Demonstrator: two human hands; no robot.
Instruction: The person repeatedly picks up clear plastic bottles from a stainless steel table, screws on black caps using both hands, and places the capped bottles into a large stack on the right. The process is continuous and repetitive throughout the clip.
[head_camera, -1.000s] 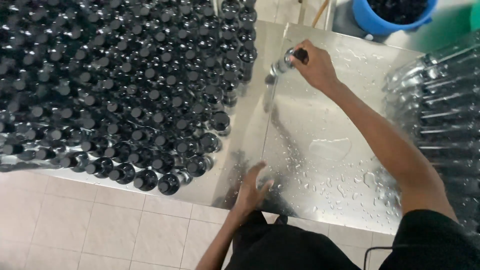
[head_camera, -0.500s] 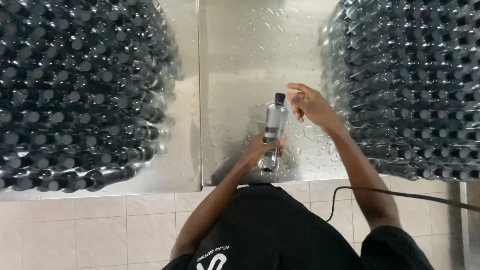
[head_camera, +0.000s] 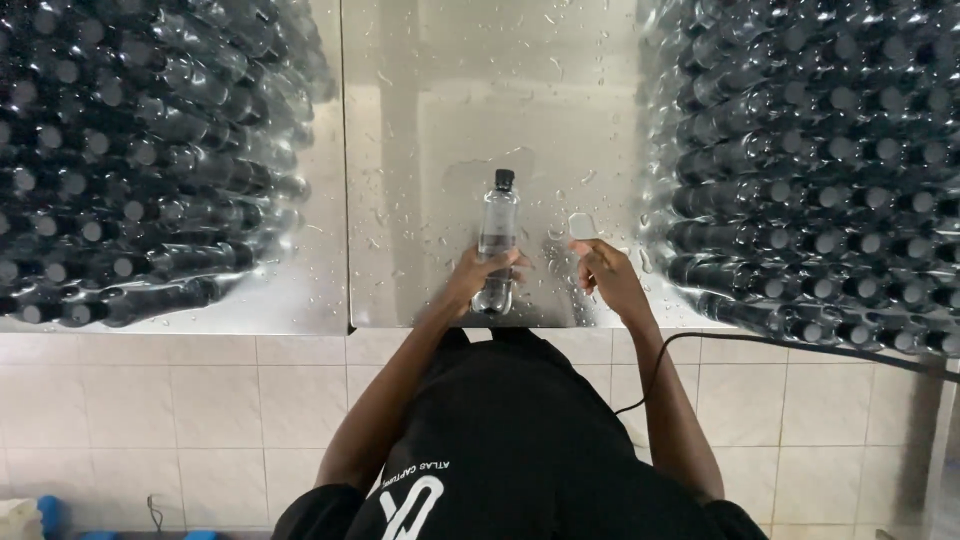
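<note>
The person stands at a wet metal table (head_camera: 450, 120) and looks down at both hands. The left hand (head_camera: 478, 275) is closed around the lower part of a clear plastic bottle (head_camera: 497, 225) with a dark cap. The bottle lies along the table surface, with its cap pointing away from the person, in the middle strip of the table near its front edge. The right hand (head_camera: 607, 275) is just beside the bottle, not touching it. Its fingers pinch a small pale piece (head_camera: 581, 224), like a label or sticker; what it is exactly cannot be told.

On the left side of the table there is a big stack of bottles with dark caps (head_camera: 140, 160), lying with the caps toward the camera. On the right side there is a second stack of the same bottles (head_camera: 810, 160). Water drops cover the bare metal between the 2 stacks. A thin black cable (head_camera: 800, 345) runs from the right side toward the person's body, in front of the tiled wall (head_camera: 150, 420) under the table.
</note>
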